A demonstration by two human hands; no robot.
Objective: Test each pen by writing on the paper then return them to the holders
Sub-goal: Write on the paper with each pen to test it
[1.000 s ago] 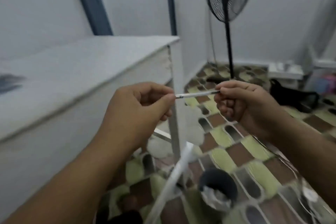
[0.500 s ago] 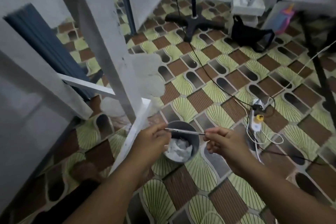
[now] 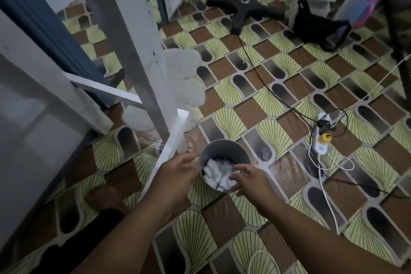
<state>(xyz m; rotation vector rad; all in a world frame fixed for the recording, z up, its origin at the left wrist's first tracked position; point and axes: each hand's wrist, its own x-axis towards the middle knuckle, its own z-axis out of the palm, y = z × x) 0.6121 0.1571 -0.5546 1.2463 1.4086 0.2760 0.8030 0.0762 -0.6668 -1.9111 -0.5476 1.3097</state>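
Two hands over the bin, both w/ fingers loose and spread, nothing gripped. Your left hand (image 3: 178, 173) sits at the left rim of the grey bin (image 3: 224, 151), palm down, fingers pointing toward it; can't tell if it touches the rim. Your right hand (image 3: 249, 179) hovers over the bin's near-right edge, fingers fanned over the contents, hiding part of the rim there.

Hard to read: a thin dark sliver (image 3: 219, 184) lies on the crumpled white paper (image 3: 216, 173) inside the bin, just left of your right fingertips. Could be the pen, too small and blurred to confirm. No holders or writing sheet in frame; tabletop is cut off top-left, only the white table leg (image 3: 133, 40) and crossbars show, just beyond your left hand.

Both forearms enter from the bottom edge, elbows out of frame. A foot (image 3: 104, 198) shows near your left forearm, partly blurred.

Right of your right hand: white power strip (image 3: 320, 142) w/ cables on the patterned floor (image 3: 278, 95). Far beyond the hands: fan stand base (image 3: 244, 9) and a black bag (image 3: 320, 29), top of stand cut off.
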